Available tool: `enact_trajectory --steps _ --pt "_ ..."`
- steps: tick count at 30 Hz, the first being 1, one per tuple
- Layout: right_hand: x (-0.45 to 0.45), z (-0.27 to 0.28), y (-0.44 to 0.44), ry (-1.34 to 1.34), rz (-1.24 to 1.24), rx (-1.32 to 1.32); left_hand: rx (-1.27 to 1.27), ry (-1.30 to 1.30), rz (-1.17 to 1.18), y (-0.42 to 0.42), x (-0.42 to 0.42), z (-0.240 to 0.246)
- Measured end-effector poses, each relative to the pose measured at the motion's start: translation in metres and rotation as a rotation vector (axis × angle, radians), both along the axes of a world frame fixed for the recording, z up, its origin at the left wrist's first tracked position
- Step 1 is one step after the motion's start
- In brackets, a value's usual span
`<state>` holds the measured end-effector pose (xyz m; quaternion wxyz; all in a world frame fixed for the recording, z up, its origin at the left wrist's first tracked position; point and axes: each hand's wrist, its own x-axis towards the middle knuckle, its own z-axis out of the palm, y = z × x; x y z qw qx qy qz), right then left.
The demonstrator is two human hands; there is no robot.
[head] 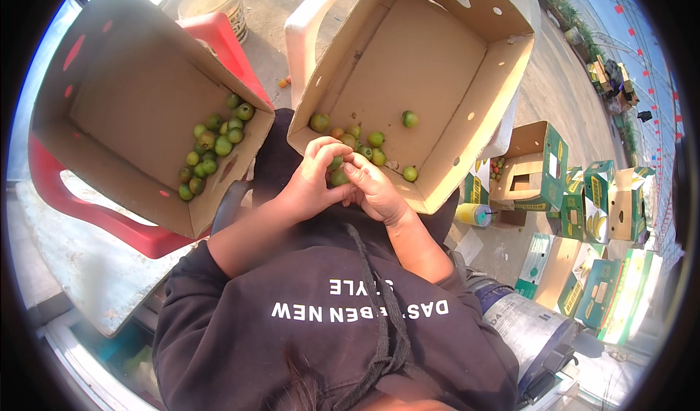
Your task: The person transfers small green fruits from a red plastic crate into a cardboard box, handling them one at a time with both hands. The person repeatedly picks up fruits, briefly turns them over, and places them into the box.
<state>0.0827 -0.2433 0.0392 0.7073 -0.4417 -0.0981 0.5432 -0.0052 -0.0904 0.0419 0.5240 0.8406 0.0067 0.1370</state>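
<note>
Two green tomatoes [339,177] show between my hands, over the near edge of the right cardboard box [407,55]. My left hand [311,178] curls around them from the left. My right hand [377,186] closes on them from the other side, its thumb against the lower one; its other fingertips are partly hidden. Just beyond my fingers, several green and reddish tomatoes [377,139] lie along the near side of the right box. In the tilted left cardboard box [136,104], a cluster of green tomatoes [223,145] has gathered in the lower right corner.
A red plastic chair [104,214] supports the left box, and a white plastic chair [301,33] the right one. A bucket [210,1] stands behind. To the right are stacked banana boxes [547,170], a yellow-and-blue container [473,214] and a large cylindrical container [525,323].
</note>
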Motion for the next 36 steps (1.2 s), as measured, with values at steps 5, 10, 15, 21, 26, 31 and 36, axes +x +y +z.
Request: enact_trajectory --steps 5,10,15,21,26,31,36 --pt "0.009 -0.010 -0.005 -0.182 -0.118 -0.216 -0.168 0.070 0.003 0.000 0.003 -0.005" --pt "0.028 -0.029 -0.018 -1.515 -0.534 -0.745 -0.291 0.113 0.007 0.005 0.003 -0.002" --pt "0.012 -0.002 -0.008 -0.145 -0.179 -0.125 -0.598 0.135 -0.335 -0.010 -0.001 -0.001" --pt "0.020 -0.042 -0.017 -1.374 -0.448 -0.604 -0.399 0.231 -0.014 0.071 0.001 0.024" --pt "0.033 -0.036 -0.033 -1.165 -0.490 -0.661 0.102 0.280 0.596 0.205 -0.035 -0.055" --pt "0.027 -0.048 -0.024 -1.050 -0.388 -0.602 0.640 0.346 0.651 0.207 -0.080 -0.121" --pt "0.024 -0.043 -0.022 -1.008 -0.375 -0.604 0.688 0.572 0.604 0.205 -0.070 -0.110"
